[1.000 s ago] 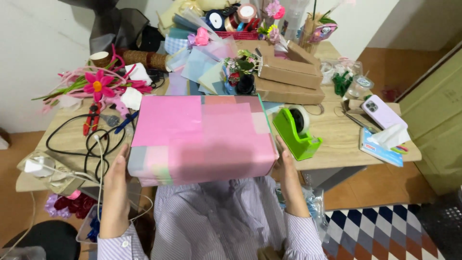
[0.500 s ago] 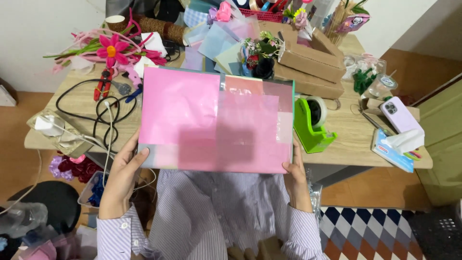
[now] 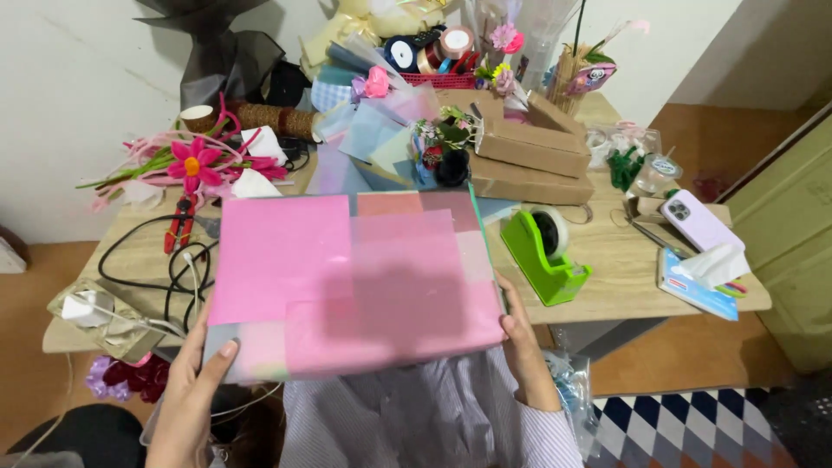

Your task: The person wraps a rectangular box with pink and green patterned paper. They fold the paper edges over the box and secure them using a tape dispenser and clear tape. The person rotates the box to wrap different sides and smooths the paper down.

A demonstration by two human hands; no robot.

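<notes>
I hold a stack of pink and pastel paper sheets (image 3: 347, 277) up in front of my chest, over the near edge of the wooden table (image 3: 607, 260). My left hand (image 3: 191, 399) grips the stack's lower left corner, thumb on top. My right hand (image 3: 520, 347) grips its lower right edge, thumb on the front. Both hands are closed on the sheets. A dark shadow falls across the middle of the top sheet.
A green tape dispenser (image 3: 546, 251) stands just right of the stack. Brown cardboard boxes (image 3: 529, 156), loose pastel sheets (image 3: 373, 130), a pink flower (image 3: 195, 160), black cables (image 3: 173, 260), red pliers (image 3: 180, 224), a pink phone (image 3: 698, 221) and ribbon rolls (image 3: 425, 52) crowd the table.
The stack has tilted from lying flat to facing me more and has dropped lower in view. Both hands keep their grip.
</notes>
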